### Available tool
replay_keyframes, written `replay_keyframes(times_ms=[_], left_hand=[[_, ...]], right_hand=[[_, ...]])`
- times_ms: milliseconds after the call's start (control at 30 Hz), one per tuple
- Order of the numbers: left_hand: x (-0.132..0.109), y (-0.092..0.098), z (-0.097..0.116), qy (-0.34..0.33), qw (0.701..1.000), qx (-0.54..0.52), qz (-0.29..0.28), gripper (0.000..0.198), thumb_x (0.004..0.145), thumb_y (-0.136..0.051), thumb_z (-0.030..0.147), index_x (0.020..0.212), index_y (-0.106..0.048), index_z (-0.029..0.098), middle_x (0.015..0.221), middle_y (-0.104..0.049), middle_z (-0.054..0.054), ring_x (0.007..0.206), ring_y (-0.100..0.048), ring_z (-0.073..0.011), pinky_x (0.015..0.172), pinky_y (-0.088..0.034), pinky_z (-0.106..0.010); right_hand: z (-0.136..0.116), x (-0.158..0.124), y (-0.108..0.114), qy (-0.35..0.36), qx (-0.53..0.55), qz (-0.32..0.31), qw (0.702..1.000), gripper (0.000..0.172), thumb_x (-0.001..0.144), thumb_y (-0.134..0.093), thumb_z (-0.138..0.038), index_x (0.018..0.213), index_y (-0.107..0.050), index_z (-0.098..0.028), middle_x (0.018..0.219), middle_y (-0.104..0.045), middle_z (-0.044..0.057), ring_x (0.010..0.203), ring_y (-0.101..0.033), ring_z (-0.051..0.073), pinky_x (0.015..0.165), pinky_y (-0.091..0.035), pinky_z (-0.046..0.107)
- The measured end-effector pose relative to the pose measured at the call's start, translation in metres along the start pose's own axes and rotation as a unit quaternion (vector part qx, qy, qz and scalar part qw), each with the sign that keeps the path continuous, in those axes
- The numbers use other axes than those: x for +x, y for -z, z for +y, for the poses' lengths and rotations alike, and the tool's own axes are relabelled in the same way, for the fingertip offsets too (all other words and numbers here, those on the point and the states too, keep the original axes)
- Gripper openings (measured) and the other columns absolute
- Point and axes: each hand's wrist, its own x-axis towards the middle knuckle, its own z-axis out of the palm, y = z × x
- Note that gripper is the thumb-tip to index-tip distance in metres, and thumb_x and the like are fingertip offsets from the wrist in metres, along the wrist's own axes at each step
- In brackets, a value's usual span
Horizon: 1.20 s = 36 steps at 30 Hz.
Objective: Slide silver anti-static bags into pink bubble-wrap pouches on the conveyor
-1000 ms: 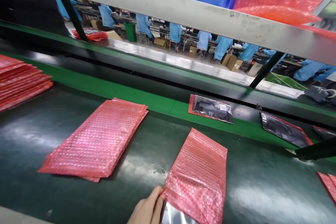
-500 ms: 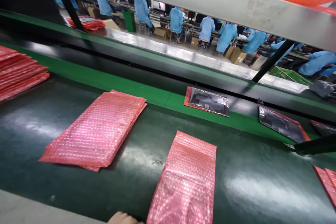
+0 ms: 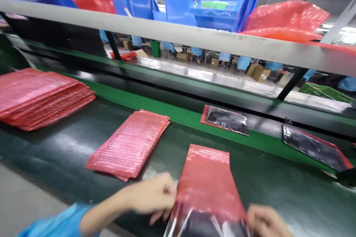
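A red bubble bag [image 3: 208,183] lies lengthwise in front of me on the dark green work surface. At its near end is a dark flat item in clear plastic [image 3: 207,226], cut off by the bottom of the picture; whether it lies on or inside the bag I cannot tell. My left hand [image 3: 157,194], blurred, is closed with curled fingers at the bag's left edge. On the opposite side my right hand [image 3: 265,220] is closed at the bag's right edge, near the plastic's corner. A small stack of red bubble bags [image 3: 132,144] lies left of the bag.
A taller pile of red bubble bags [image 3: 41,98] lies at far left. Clear-wrapped dark items [image 3: 226,119] rest along the bright green strip [image 3: 178,113]. A grey shelf beam [image 3: 178,31] crosses above, carrying blue bins [image 3: 217,9]. A dark post [image 3: 292,84] stands at right.
My view has tilted up and turned left, bringing the blue bins into sight. Both hands are now at the bag's sides, and the dark plastic-wrapped item has appeared at its near end.
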Motion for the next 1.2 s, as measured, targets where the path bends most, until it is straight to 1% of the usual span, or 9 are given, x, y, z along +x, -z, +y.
replay_keyframes(times_ms=[100,200,300,433,600,733,867,1033,1200], left_hand=[[-0.004,0.033,0.064,-0.109,0.99,-0.029,0.087,0.023,0.065,-0.055,0.03,0.046,-0.064,0.02,0.04,-0.053,-0.001,0.036,-0.045,-0.0119,0.041,-0.031,-0.021],[-0.021,0.043,0.097,-0.128,0.985,-0.053,0.106,0.02,0.065,-0.061,0.029,0.049,-0.067,0.018,0.044,-0.06,-0.005,0.037,-0.051,-0.0155,0.041,-0.034,-0.023],[-0.031,0.043,0.108,-0.12,0.982,-0.069,0.131,0.022,0.065,-0.063,0.031,0.049,-0.069,0.017,0.04,-0.058,-0.006,0.036,-0.053,-0.0179,0.043,-0.039,-0.026],[-0.028,0.043,0.116,-0.16,0.952,-0.137,0.224,0.028,0.069,-0.067,0.035,0.051,-0.069,0.013,0.04,-0.058,-0.01,0.036,-0.055,-0.0191,0.043,-0.042,-0.027],[-0.007,0.031,0.128,-0.135,0.905,-0.265,0.306,0.03,0.078,-0.074,0.041,0.071,-0.074,0.012,0.078,-0.077,-0.02,0.073,-0.076,-0.0318,0.054,-0.053,-0.029],[0.018,0.013,0.122,-0.083,0.94,-0.286,0.165,0.067,0.076,-0.07,0.072,0.098,-0.078,0.01,0.108,-0.077,-0.024,0.101,-0.075,-0.0393,0.071,-0.059,-0.037],[0.036,0.001,0.103,0.013,0.961,-0.27,0.054,0.078,0.078,-0.062,0.084,0.097,-0.075,0.009,0.087,-0.078,-0.016,0.083,-0.076,-0.0271,0.072,-0.058,-0.031],[0.044,-0.015,0.071,0.044,0.931,-0.344,0.114,0.032,0.087,-0.076,0.044,0.091,-0.074,0.012,0.079,-0.078,-0.008,0.086,-0.076,-0.0211,0.086,-0.057,-0.027],[0.044,-0.027,0.037,0.084,0.835,-0.499,0.216,0.027,0.088,-0.068,0.029,0.104,-0.072,0.008,0.09,-0.08,-0.014,0.087,-0.077,-0.0274,0.088,-0.059,-0.037]], right_hand=[[-0.041,0.041,0.036,0.013,0.145,0.013,0.989,0.06,0.094,-0.053,-0.074,0.069,-0.063,-0.02,0.056,-0.062,0.005,0.048,-0.057,0.017,0.046,-0.045,0.026],[-0.084,0.063,0.054,0.096,0.174,0.156,0.967,0.055,0.089,-0.065,-0.067,0.062,-0.065,-0.019,0.056,-0.062,0.007,0.047,-0.054,0.016,0.045,-0.044,0.024],[-0.105,0.074,0.05,0.143,0.135,0.267,0.944,0.051,0.089,-0.067,-0.063,0.062,-0.067,-0.02,0.057,-0.06,0.005,0.051,-0.053,0.015,0.046,-0.044,0.022],[-0.107,0.075,0.038,0.184,0.148,0.312,0.92,0.047,0.094,-0.063,-0.055,0.062,-0.065,-0.02,0.06,-0.059,0.003,0.057,-0.056,0.016,0.049,-0.046,0.022],[-0.113,0.065,0.036,0.249,0.091,0.372,0.889,0.031,0.099,-0.059,-0.035,0.075,-0.07,-0.019,0.067,-0.066,0.001,0.058,-0.061,0.014,0.053,-0.048,0.02],[-0.129,0.062,0.019,0.375,0.023,0.392,0.84,0.02,0.096,-0.055,-0.013,0.079,-0.063,-0.02,0.068,-0.065,-0.001,0.058,-0.058,0.011,0.059,-0.048,0.022],[-0.136,0.069,-0.023,0.495,-0.052,0.381,0.779,0.023,0.09,-0.05,-0.006,0.073,-0.057,-0.02,0.061,-0.057,0.0,0.058,-0.052,0.015,0.059,-0.047,0.029],[-0.118,0.07,-0.073,0.539,-0.101,0.329,0.769,0.022,0.091,-0.05,-0.008,0.075,-0.063,-0.016,0.071,-0.06,0.005,0.067,-0.056,0.019,0.063,-0.047,0.032],[-0.093,0.069,-0.112,0.569,-0.117,0.269,0.769,0.028,0.098,-0.046,-0.01,0.08,-0.067,-0.012,0.068,-0.057,0.004,0.065,-0.056,0.018,0.059,-0.044,0.031]])
